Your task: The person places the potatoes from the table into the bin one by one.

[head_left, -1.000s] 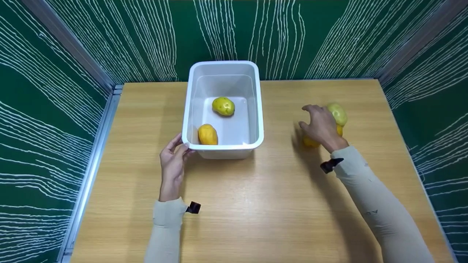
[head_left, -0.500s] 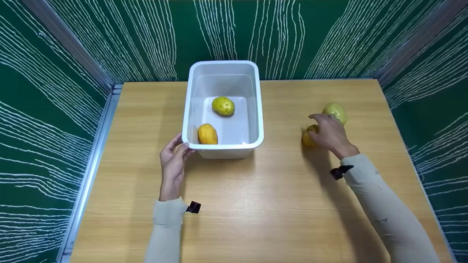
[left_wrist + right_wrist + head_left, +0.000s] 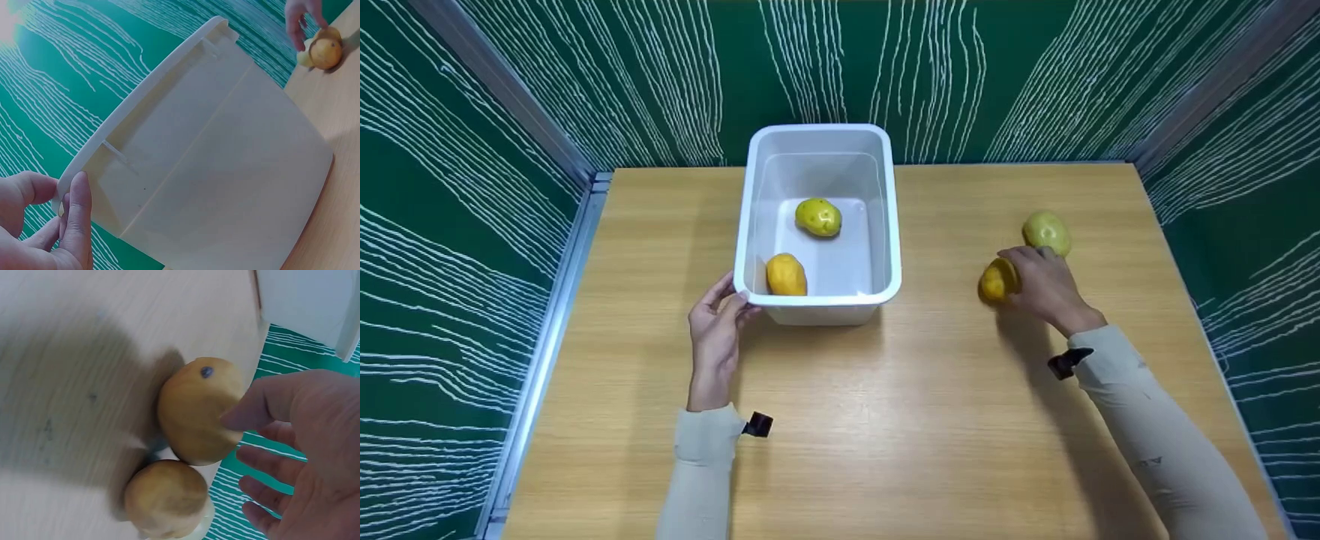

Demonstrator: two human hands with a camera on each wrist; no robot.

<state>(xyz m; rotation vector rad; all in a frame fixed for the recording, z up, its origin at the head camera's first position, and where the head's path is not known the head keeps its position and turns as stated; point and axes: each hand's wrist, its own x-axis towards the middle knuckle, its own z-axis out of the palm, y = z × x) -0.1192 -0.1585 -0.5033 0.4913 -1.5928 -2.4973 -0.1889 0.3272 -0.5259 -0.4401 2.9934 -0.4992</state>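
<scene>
At the corner of a white plastic bin [image 3: 819,302], my left hand [image 3: 712,337] pinches the rim between thumb and fingers. Inside the bin lie a yellow-green potato-like item [image 3: 818,217] and a yellow mango-like fruit [image 3: 786,275]. My right hand [image 3: 1044,289] is beside another yellow mango-like fruit [image 3: 996,283], its fingers loosely bent. In the right wrist view the thumb overlaps a yellow fruit with a dark spot [image 3: 191,405]; whether it touches is unclear. A second yellow fruit [image 3: 163,498] sits against it. A pale green round item [image 3: 1046,229] lies just beyond the hand.
The wooden table [image 3: 870,420] meets green panels [image 3: 855,82] with white wavy lines at the back and both sides. A metal rail [image 3: 547,322] runs along the left edge. Table surface lies between the bin and the fruits.
My right hand has moved right and slightly toward me, uncovering more of the yellow fruit and the pale green item. The left hand and the bin have stayed put.
</scene>
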